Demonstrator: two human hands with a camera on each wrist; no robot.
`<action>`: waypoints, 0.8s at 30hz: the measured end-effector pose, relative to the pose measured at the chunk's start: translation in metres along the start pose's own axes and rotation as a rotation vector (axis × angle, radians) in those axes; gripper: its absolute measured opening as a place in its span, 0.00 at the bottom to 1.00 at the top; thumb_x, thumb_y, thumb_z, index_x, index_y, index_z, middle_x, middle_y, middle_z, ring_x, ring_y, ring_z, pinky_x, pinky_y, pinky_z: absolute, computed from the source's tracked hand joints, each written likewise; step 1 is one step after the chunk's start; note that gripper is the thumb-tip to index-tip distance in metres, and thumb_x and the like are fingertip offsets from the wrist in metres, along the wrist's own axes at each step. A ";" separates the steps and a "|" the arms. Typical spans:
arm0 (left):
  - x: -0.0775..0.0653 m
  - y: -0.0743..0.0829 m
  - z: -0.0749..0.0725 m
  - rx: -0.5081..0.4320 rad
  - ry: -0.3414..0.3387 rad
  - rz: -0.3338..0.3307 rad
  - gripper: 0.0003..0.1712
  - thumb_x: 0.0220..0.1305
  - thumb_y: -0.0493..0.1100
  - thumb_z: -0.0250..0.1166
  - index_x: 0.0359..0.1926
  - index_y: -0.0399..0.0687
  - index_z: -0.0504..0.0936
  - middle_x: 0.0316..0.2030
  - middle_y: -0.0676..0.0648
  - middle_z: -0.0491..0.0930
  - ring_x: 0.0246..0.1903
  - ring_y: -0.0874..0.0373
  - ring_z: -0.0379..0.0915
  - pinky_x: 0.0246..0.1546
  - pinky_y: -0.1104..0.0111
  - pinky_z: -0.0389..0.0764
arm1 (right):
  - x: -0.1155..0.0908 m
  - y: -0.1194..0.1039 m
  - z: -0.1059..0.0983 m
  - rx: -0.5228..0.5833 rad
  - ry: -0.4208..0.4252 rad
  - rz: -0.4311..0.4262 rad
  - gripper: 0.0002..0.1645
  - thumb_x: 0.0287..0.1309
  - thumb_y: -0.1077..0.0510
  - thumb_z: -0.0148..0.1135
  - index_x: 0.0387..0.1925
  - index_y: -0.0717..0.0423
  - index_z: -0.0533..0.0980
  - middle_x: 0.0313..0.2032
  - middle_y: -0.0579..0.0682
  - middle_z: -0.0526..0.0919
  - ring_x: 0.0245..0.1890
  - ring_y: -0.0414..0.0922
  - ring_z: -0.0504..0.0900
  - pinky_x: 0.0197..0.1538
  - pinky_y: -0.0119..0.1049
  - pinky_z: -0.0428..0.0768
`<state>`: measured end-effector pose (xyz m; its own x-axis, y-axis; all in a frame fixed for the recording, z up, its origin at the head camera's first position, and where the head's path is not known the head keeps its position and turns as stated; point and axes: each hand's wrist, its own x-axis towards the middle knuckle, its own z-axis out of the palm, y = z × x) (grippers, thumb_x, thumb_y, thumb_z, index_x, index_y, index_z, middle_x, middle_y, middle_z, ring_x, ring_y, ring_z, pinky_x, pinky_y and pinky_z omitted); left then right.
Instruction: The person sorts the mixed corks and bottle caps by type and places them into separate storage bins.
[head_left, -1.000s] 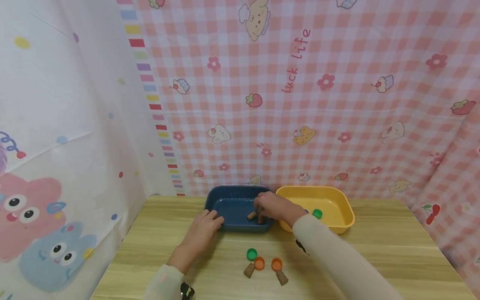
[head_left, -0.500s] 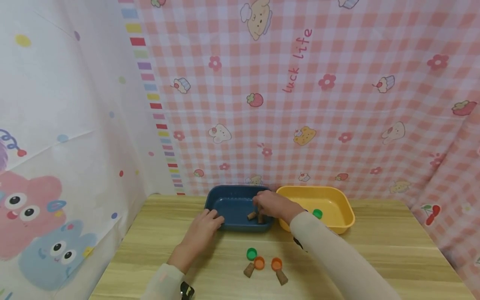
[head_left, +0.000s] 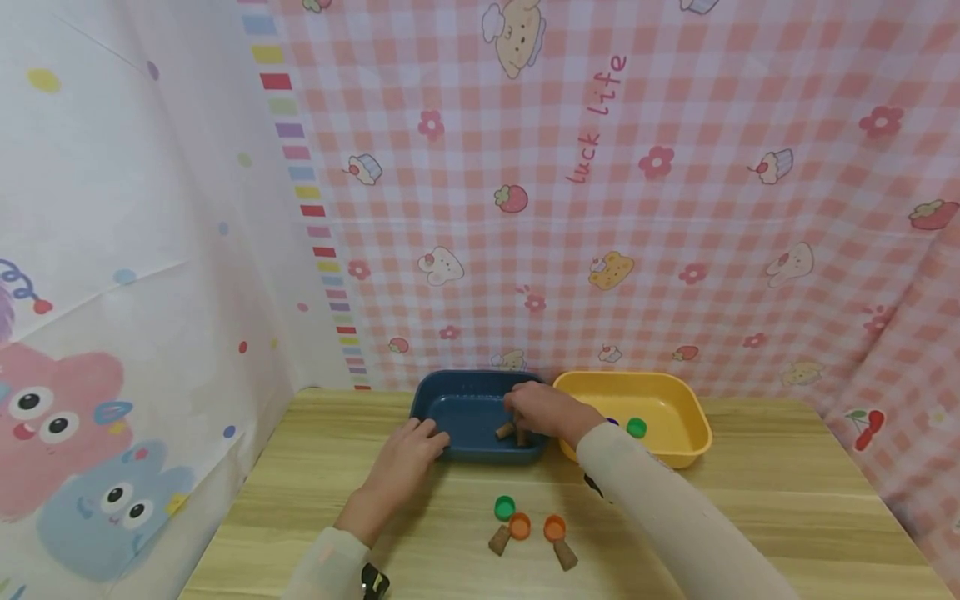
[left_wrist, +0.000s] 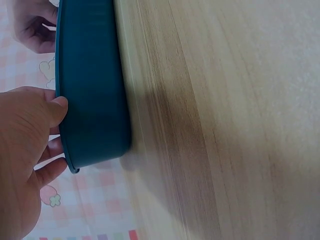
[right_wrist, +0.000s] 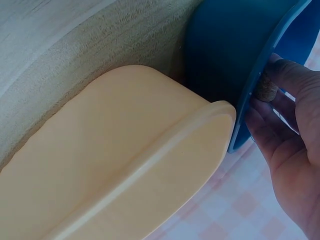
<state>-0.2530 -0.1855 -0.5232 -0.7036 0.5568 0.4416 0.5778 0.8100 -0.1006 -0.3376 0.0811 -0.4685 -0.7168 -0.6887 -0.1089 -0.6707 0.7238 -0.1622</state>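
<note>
My left hand (head_left: 408, 450) grips the near left rim of a dark blue plastic tub (head_left: 461, 417), thumb outside the wall and fingers inside, as the left wrist view shows. Over the tub's right end, my right hand (head_left: 547, 408) reaches down inside. In the right wrist view a brown cork stopper (right_wrist: 266, 90) sits between its thumb and fingers, partly hidden by the tub's rim. A cork (head_left: 505, 431) and another upright cork (head_left: 522, 436) show in the tub just below this hand.
A yellow tub (head_left: 667, 417) stands right beside the blue one, with a green cap (head_left: 636, 427) and a partly covered blue cap (head_left: 612, 422). On the wooden table lie a green cap (head_left: 505, 507), orange caps (head_left: 555, 527) and tapered corks (head_left: 565, 555). A checked cloth (head_left: 480, 317) hangs behind.
My right forearm has shifted slightly to the left. Both hands stay at the blue tub, and the caps and corks on the table lie as before.
</note>
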 end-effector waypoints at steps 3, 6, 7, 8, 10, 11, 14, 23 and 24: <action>0.000 0.001 0.000 0.005 0.005 0.000 0.06 0.63 0.37 0.72 0.37 0.52 0.85 0.32 0.50 0.77 0.31 0.53 0.67 0.35 0.63 0.73 | 0.000 0.001 0.001 -0.006 -0.003 0.012 0.13 0.64 0.62 0.70 0.50 0.56 0.83 0.43 0.50 0.83 0.43 0.45 0.83 0.49 0.38 0.83; 0.000 0.001 -0.001 0.006 0.000 -0.004 0.05 0.63 0.36 0.72 0.37 0.52 0.85 0.31 0.50 0.77 0.31 0.53 0.67 0.35 0.63 0.73 | 0.000 0.002 0.003 -0.018 -0.010 0.020 0.14 0.63 0.60 0.71 0.50 0.55 0.83 0.44 0.50 0.83 0.44 0.44 0.83 0.51 0.38 0.83; 0.000 0.002 -0.001 0.005 -0.003 -0.005 0.05 0.64 0.36 0.72 0.37 0.52 0.85 0.31 0.50 0.77 0.31 0.53 0.67 0.35 0.63 0.73 | 0.000 0.002 0.003 -0.021 -0.017 0.021 0.15 0.63 0.59 0.72 0.51 0.54 0.83 0.45 0.51 0.84 0.44 0.44 0.83 0.51 0.37 0.83; 0.000 0.002 -0.001 0.003 -0.007 -0.006 0.05 0.64 0.36 0.72 0.37 0.52 0.86 0.32 0.50 0.77 0.31 0.53 0.67 0.35 0.63 0.73 | -0.001 0.002 0.003 -0.020 -0.019 0.022 0.15 0.63 0.59 0.72 0.51 0.54 0.83 0.46 0.51 0.84 0.44 0.44 0.83 0.52 0.37 0.83; 0.000 0.002 -0.001 0.000 -0.012 -0.010 0.05 0.64 0.36 0.72 0.37 0.51 0.86 0.32 0.50 0.77 0.31 0.53 0.67 0.34 0.63 0.73 | -0.002 0.003 0.003 -0.019 -0.025 0.026 0.17 0.62 0.58 0.72 0.52 0.54 0.83 0.47 0.51 0.84 0.44 0.43 0.83 0.53 0.37 0.83; 0.000 0.002 -0.001 -0.003 -0.014 -0.012 0.05 0.64 0.36 0.72 0.37 0.51 0.86 0.32 0.50 0.77 0.31 0.53 0.67 0.34 0.64 0.73 | -0.002 0.003 0.002 -0.011 -0.025 0.027 0.17 0.62 0.57 0.72 0.53 0.54 0.83 0.48 0.51 0.84 0.45 0.43 0.82 0.54 0.37 0.83; 0.000 0.002 -0.001 -0.008 -0.009 -0.012 0.04 0.63 0.36 0.72 0.37 0.51 0.86 0.31 0.50 0.77 0.31 0.53 0.67 0.34 0.64 0.72 | -0.005 0.004 0.000 -0.001 -0.015 0.030 0.19 0.62 0.58 0.72 0.54 0.54 0.83 0.49 0.50 0.85 0.46 0.44 0.83 0.55 0.38 0.83; 0.001 0.001 0.000 0.007 0.011 0.004 0.05 0.62 0.37 0.73 0.37 0.51 0.86 0.31 0.50 0.77 0.31 0.53 0.68 0.33 0.63 0.73 | -0.014 0.005 -0.007 -0.042 0.048 -0.055 0.17 0.61 0.60 0.73 0.51 0.57 0.83 0.47 0.53 0.85 0.47 0.47 0.85 0.52 0.39 0.84; 0.001 0.001 -0.001 0.009 0.011 0.004 0.05 0.62 0.37 0.73 0.37 0.51 0.86 0.31 0.50 0.77 0.31 0.53 0.68 0.33 0.63 0.73 | -0.016 0.004 -0.009 -0.041 0.051 -0.061 0.17 0.61 0.60 0.73 0.51 0.57 0.83 0.47 0.53 0.85 0.48 0.47 0.85 0.52 0.39 0.84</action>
<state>-0.2531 -0.1848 -0.5225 -0.6970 0.5577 0.4508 0.5763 0.8097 -0.1106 -0.3306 0.0951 -0.4584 -0.6828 -0.7289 -0.0496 -0.7197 0.6827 -0.1265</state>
